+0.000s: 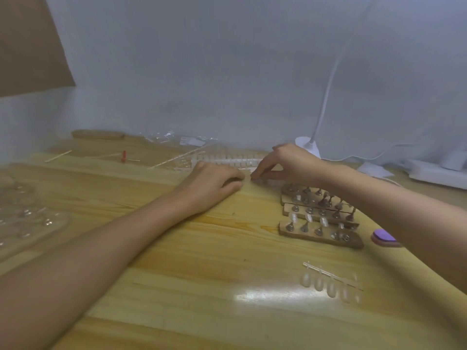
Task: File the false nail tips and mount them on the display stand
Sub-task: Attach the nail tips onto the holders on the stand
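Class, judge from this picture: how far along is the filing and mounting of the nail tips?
Done: a few clear tips sit on the wooden display stands. In hand: the left hand and right hand pinch a small clear piece between them, too blurred to name. Left: most holders stand bare, a strip of tips lies unmounted, the purple file lies idle.

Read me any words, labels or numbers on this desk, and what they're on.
No text can be read.
The white card by the plastic bags: dark marks, too blurred to read.
The power strip and lamp base: no lettering visible.
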